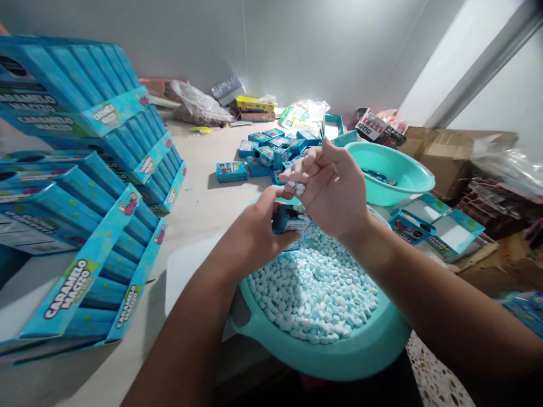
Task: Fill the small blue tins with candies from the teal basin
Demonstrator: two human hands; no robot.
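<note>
My left hand (250,234) grips a small blue candy box (289,217) upright above the near basin, its fingers and thumb wrapped round the sides. White candies show at the top of the box. Just above it, my right hand (333,192) is tilted with the palm partly up and the fingers curled. A few white candies (299,188) lie at its fingertips; how many more the palm holds I cannot tell. Below both hands, a turquoise basin (339,364) is filled with pale blue and white candies (314,294).
Stacked blue display boxes (114,121) marked "Caramelo Macizo" stand at the left. Small blue boxes (231,171) lie heaped at the table's middle. Behind my right hand sits a second turquoise basin (407,169), with open display trays (456,232) and cardboard cartons (445,158) to the right.
</note>
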